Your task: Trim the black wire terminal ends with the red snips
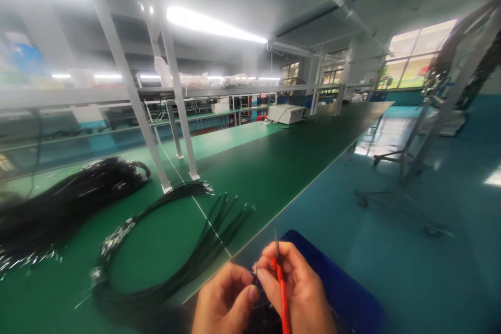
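My right hand point(299, 292) grips a thin red-handled tool point(282, 292) whose metal tip points up near my fingertips. My left hand point(225, 300) pinches a small pale connector point(254, 269) at the end of a black cable, right beside the tool's tip. Both hands are low at the frame's bottom edge, just past the bench edge. A bundle of black cables point(188, 255) with metal ends fans out on the green bench point(274, 167) to the left of my hands. A second, thicker bundle point(66, 203) lies further left.
White frame posts point(172, 115) rise from the bench behind the cables. A white box point(285, 114) sits far down the bench. A blue surface point(336, 287) lies under my hands. A wheeled metal rack point(426, 130) stands on the blue floor to the right.
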{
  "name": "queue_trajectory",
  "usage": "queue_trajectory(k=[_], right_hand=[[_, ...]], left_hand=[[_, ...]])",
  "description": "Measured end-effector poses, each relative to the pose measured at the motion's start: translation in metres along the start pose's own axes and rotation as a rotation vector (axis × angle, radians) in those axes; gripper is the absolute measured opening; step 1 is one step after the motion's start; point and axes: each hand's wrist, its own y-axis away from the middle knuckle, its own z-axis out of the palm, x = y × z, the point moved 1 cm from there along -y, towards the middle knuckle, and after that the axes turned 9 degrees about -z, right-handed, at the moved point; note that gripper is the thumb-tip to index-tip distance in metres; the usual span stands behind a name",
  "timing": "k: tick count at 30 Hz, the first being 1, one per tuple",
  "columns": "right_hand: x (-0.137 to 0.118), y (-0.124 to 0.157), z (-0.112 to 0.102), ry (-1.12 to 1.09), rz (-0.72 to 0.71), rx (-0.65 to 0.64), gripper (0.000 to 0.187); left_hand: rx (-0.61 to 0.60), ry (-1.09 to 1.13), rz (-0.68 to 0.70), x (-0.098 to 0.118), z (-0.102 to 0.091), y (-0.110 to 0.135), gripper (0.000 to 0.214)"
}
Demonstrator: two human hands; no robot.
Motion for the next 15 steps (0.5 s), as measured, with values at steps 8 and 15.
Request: queue_trajectory(k=[8,15], right_hand=[[0.0047,-0.001,0.0016,-0.051,0.055,0.014,0.013],[0.0042,0.006,-0.0018,-0.042,-0.04,0.163,0.01]], left_hand=[[0.05,-0.046,0.023,-0.0046,0.0033,0.0038,0.039],[0.025,0.054,-0.028,0.0028,0.0017,0.0033,0.045]])
